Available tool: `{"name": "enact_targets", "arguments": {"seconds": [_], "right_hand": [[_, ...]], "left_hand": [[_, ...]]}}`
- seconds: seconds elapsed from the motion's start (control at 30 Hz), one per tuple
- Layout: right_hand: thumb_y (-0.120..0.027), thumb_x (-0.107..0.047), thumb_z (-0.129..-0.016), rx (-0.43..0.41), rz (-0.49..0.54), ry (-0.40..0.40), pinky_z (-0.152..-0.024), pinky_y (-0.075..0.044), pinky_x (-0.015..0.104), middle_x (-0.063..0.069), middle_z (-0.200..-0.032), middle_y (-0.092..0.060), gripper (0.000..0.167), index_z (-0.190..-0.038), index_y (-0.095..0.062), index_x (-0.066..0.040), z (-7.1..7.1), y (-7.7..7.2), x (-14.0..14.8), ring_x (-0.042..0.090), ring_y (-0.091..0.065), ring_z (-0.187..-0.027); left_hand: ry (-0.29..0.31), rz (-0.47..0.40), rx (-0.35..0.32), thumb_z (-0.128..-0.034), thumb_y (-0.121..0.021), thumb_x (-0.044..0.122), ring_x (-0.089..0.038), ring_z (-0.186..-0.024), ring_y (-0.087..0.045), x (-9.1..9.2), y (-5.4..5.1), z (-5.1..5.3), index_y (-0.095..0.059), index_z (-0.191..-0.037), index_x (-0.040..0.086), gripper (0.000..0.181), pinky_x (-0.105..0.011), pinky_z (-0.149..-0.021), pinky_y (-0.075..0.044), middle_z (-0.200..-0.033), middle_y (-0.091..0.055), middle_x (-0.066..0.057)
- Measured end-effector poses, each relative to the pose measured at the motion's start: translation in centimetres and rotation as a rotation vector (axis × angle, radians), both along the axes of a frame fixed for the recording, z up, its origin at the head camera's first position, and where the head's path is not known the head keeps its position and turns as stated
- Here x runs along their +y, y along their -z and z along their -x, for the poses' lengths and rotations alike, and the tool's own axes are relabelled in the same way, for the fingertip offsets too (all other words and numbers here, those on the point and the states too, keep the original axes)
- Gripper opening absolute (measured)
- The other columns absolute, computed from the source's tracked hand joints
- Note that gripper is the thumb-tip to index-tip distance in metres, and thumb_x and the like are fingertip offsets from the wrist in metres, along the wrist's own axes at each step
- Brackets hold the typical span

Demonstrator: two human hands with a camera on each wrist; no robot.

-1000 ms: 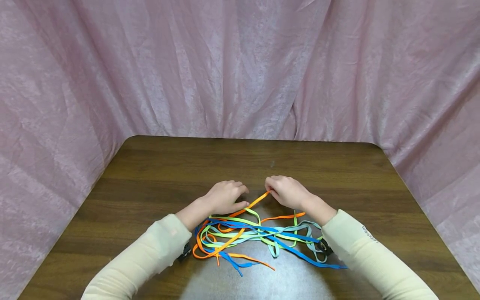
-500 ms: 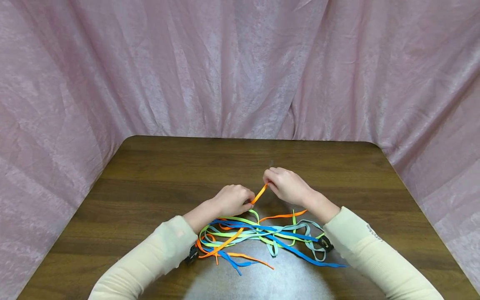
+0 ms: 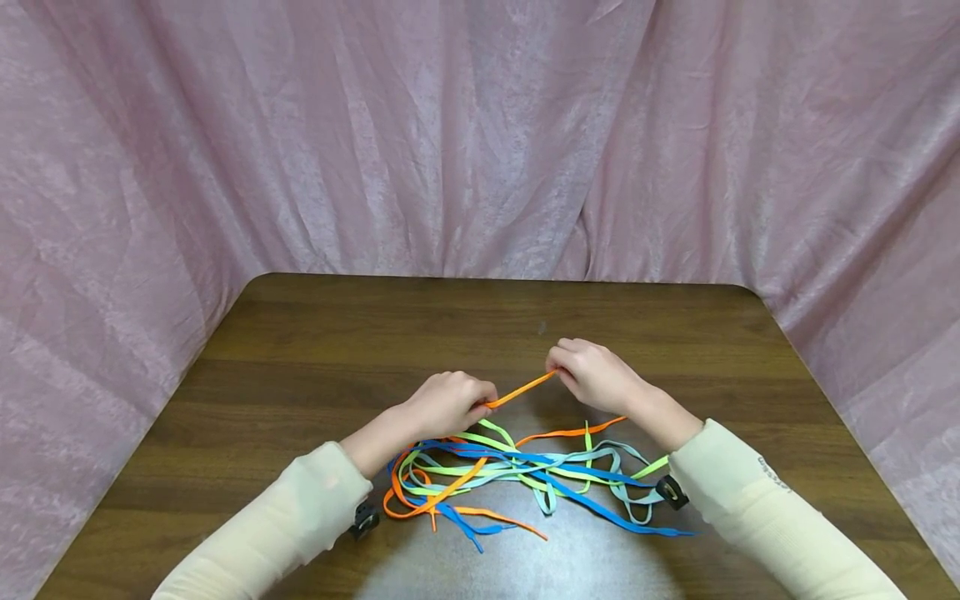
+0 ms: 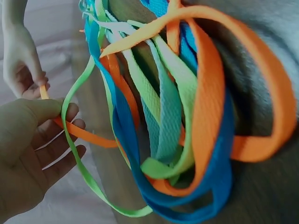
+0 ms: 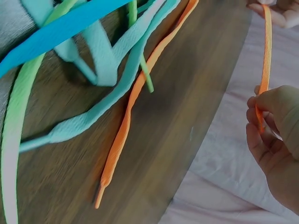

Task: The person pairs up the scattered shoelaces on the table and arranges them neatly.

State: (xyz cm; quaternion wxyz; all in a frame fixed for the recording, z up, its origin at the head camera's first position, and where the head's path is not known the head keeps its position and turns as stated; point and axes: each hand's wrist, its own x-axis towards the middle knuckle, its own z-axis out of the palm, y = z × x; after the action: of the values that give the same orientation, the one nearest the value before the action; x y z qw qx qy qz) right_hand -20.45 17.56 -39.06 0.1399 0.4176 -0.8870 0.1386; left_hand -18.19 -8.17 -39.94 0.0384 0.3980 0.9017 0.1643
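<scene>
Between my two hands an orange shoelace (image 3: 525, 388) is stretched just above the table. My left hand (image 3: 450, 402) pinches it between thumb and fingers; in the left wrist view the lace (image 4: 86, 135) runs from that pinch back toward the pile. My right hand (image 3: 596, 373) pinches it farther right, and a short end (image 5: 259, 119) shows by the fingers in the right wrist view. Below the hands lies a loose tangle of blue (image 3: 592, 498), lime green (image 3: 450, 492), pale teal (image 3: 547, 500) and orange laces. A lime lace (image 4: 81, 170) loops past the left fingers.
The brown wooden table (image 3: 315, 333) extends around the laces, with pink curtains (image 3: 480, 142) behind and at both sides. Black wrist cameras (image 3: 365, 518) sit under the sleeves. Another orange lace end (image 5: 105, 179) lies flat near the right hand.
My left hand first lay over the orange lace with fingers apart, then pinched it and drew back left. My right hand rose, then moved right, and the lace between them is straighter.
</scene>
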Motion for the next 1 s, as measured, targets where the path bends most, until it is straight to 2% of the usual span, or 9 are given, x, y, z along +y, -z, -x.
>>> {"name": "enact_targets", "arguments": {"seconds": [0.33,0.47,0.7,1.0], "right_hand": [[-0.067,0.002,-0.077,0.042,0.02,0.012,-0.06,-0.045,0.028,-0.003,-0.077,-0.055,0.015,-0.08,-0.06,-0.012,0.1,-0.1,2.5,0.011,-0.05,-0.067],[-0.067,0.002,-0.076,0.05,0.026,0.025,-0.061,-0.044,0.029,-0.002,-0.078,-0.056,0.015,-0.081,-0.061,-0.011,0.1,-0.3,3.6,0.012,-0.05,-0.068],[-0.066,0.004,-0.074,0.07,0.046,0.061,-0.06,-0.045,0.03,-0.002,-0.077,-0.056,0.016,-0.08,-0.061,-0.01,0.0,-0.8,5.3,0.012,-0.052,-0.068],[-0.066,0.007,-0.072,0.07,0.054,0.104,-0.06,-0.044,0.032,-0.002,-0.077,-0.057,0.018,-0.08,-0.061,-0.009,-0.5,-0.7,7.4,0.013,-0.051,-0.069]], "left_hand": [[-0.016,-0.032,0.023,-0.087,-0.062,0.016,-0.001,-0.054,-0.046,-2.2,-0.5,-1.0,-0.07,-0.09,0.014,0.008,-0.018,-0.047,-0.037,-0.077,-0.064,0.009],[-0.019,-0.037,0.045,-0.0868,-0.063,0.016,-0.001,-0.055,-0.047,-3.0,-0.7,-1.1,-0.069,-0.09,0.014,0.007,-0.018,-0.047,-0.037,-0.08,-0.065,0.007],[-0.053,-0.033,0.091,-0.0863,-0.064,0.018,-0.002,-0.063,-0.056,-4.1,-1.0,-1.0,-0.071,-0.091,0.014,0.009,-0.017,-0.05,-0.04,-0.086,-0.068,0.006],[-0.073,-0.024,0.103,-0.0854,-0.065,0.016,0.0,-0.06,-0.052,-5.4,-1.5,-1.4,-0.071,-0.09,0.013,0.008,-0.017,-0.049,-0.038,-0.084,-0.067,0.005]]}}
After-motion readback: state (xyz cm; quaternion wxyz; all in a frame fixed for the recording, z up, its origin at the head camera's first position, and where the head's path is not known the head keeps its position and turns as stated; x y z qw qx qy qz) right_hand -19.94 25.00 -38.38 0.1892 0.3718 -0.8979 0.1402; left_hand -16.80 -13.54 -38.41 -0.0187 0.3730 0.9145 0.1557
